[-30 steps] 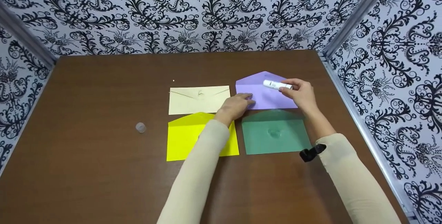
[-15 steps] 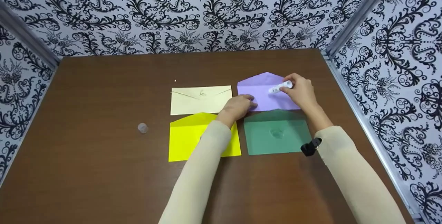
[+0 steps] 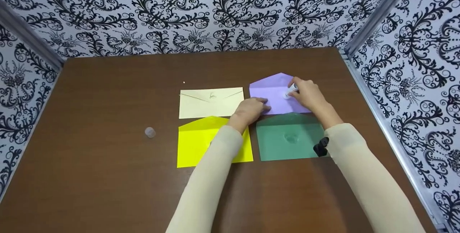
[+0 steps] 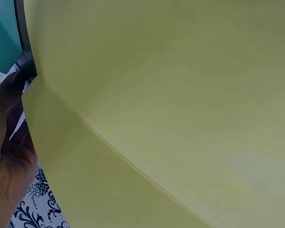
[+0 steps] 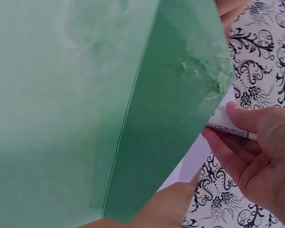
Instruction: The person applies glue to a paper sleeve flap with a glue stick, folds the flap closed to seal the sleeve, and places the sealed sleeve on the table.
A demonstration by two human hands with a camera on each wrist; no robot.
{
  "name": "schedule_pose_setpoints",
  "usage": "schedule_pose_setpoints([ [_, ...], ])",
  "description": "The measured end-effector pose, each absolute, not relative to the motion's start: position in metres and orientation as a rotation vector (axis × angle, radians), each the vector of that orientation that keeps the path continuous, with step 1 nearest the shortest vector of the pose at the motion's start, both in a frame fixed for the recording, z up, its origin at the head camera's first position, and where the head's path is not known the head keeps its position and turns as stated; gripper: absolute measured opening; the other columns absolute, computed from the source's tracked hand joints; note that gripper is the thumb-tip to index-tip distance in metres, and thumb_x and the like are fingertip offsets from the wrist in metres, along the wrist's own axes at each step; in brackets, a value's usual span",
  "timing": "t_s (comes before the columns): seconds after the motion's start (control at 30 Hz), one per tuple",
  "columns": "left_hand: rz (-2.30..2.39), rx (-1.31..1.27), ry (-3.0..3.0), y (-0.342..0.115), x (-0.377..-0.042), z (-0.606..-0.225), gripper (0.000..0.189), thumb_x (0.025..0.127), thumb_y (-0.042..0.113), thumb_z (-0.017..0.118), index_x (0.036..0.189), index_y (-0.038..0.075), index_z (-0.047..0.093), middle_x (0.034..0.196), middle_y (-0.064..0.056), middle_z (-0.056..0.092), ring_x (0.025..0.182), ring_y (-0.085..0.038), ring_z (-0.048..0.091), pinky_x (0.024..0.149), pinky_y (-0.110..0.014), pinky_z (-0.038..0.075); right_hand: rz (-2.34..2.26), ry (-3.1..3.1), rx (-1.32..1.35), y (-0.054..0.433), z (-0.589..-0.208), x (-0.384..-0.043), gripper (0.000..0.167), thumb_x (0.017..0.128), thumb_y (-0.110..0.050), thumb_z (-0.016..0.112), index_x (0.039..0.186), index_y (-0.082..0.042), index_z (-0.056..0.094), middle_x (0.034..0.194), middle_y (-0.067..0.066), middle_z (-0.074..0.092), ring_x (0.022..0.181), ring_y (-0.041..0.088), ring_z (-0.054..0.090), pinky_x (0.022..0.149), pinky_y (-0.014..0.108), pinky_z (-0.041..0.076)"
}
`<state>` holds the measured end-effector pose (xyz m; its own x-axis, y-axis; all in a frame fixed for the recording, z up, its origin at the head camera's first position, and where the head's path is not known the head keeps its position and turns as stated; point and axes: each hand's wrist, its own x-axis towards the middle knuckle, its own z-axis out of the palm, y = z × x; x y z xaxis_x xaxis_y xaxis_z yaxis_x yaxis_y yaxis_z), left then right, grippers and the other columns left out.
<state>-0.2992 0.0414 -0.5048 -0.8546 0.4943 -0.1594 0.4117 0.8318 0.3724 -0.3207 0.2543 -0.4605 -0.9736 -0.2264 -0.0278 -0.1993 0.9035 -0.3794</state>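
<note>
My right hand [image 3: 309, 94] pinches a white glue stick [image 3: 293, 88] between thumb and fingers, its lower end down at the middle of a purple envelope [image 3: 264, 90] whose flap lies unfolded. Printing shows on the glue stick [image 5: 225, 119] in the right wrist view. At the purple envelope's lower left corner, the fingers of my left hand [image 3: 248, 111] rest on the paper. Directly below lies a green envelope [image 3: 273, 145], flap up, with a shiny smear at its centre; clumpy glue shows on its flap [image 5: 175, 95] in the right wrist view.
A yellow envelope [image 3: 194, 148] with its flap up lies partly under my left forearm. Above it is a cream envelope [image 3: 199, 107] with its flap folded down. A small translucent cap [image 3: 150, 132] sits on the brown table [image 3: 107, 175] at left. Patterned walls [image 3: 179, 13] enclose the back and sides.
My right hand has tipped the glue stick from nearly flat to steeper and brought its end down to the middle of the purple envelope. My left hand stays on the envelope's corner.
</note>
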Motion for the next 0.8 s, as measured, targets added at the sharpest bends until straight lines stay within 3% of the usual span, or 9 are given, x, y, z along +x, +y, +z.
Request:
schedule_pose_setpoints([
  [0.27,0.778,0.401,2.673,0.044,-0.298,-0.507,0.045,0.101,0.044,0.053,0.141,0.023,0.057,0.144,0.005,0.059,0.137,-0.016,0.053,0.118,-0.029,0.038,-0.53,2.978,-0.459,0.247,-0.456,-0.322,0.023,0.094,-0.016,0.069,0.113,-0.004,0.064,0.109,0.023,0.07,0.1,0.041,0.063,0.09,0.055,0.051],
  [0.37,0.769,0.433,2.686,0.043,-0.297,-0.507,0.044,0.101,0.043,0.052,0.14,0.022,0.058,0.144,0.004,0.059,0.136,-0.017,0.053,0.118,-0.03,0.038,-0.516,2.97,-0.504,0.244,-0.456,-0.324,0.023,0.094,-0.017,0.069,0.112,-0.004,0.064,0.105,0.023,0.07,0.099,0.041,0.062,0.089,0.055,0.05],
  [0.6,0.358,0.797,2.831,0.041,-0.297,-0.507,0.034,0.105,0.033,0.048,0.133,0.024,0.065,0.145,0.005,0.058,0.134,-0.017,0.056,0.114,-0.03,0.043,-0.449,2.98,-0.559,0.236,-0.457,-0.331,0.023,0.094,-0.02,0.069,0.11,-0.006,0.061,0.102,0.021,0.071,0.101,0.043,0.065,0.089,0.061,0.049],
  [0.8,0.546,0.665,2.789,0.043,-0.296,-0.508,0.041,0.104,0.038,0.05,0.138,0.019,0.061,0.144,0.004,0.059,0.134,-0.018,0.055,0.116,-0.031,0.042,-0.401,2.985,-0.528,0.232,-0.459,-0.338,0.026,0.096,-0.021,0.067,0.116,-0.007,0.057,0.108,0.025,0.07,0.1,0.045,0.065,0.086,0.06,0.051],
])
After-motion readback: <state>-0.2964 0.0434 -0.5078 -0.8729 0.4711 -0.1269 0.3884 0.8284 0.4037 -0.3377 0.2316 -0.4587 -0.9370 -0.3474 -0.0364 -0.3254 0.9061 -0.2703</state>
